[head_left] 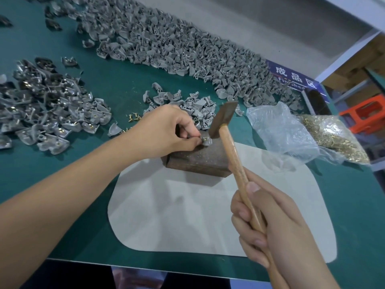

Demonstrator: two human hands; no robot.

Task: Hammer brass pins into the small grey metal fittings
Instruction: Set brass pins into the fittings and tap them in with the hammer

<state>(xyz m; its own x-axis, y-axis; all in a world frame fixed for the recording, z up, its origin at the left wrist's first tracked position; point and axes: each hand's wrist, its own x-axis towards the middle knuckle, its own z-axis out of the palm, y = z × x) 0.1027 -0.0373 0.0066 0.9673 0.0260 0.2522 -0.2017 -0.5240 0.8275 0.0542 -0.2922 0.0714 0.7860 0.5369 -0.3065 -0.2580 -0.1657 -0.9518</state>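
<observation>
A: Nearest us, right hand (pixel 277 224) wrapped round the hammer (pixel 233 147) handle, head poised just above the block (pixel 200 159)

B: And left hand (pixel 166 130)?

A: Fingertips pinching the grey fitting (pixel 205 141) on the block's top, brass pin (pixel 205 139) showing in it. We'd keep those fingers low and to the side, strike square and short so the pin doesn't tilt

B: Further back?

A: Loose pins (pixel 133 117) on the green table (pixel 116 84), pinned pile (pixel 52 113) left, raw fittings heap (pixel 166 42) far, bagged pins (pixel 333 140) right

One hammer (pixel 224 119), one block (pixel 200 157), two bags (pixel 285 132).
</observation>
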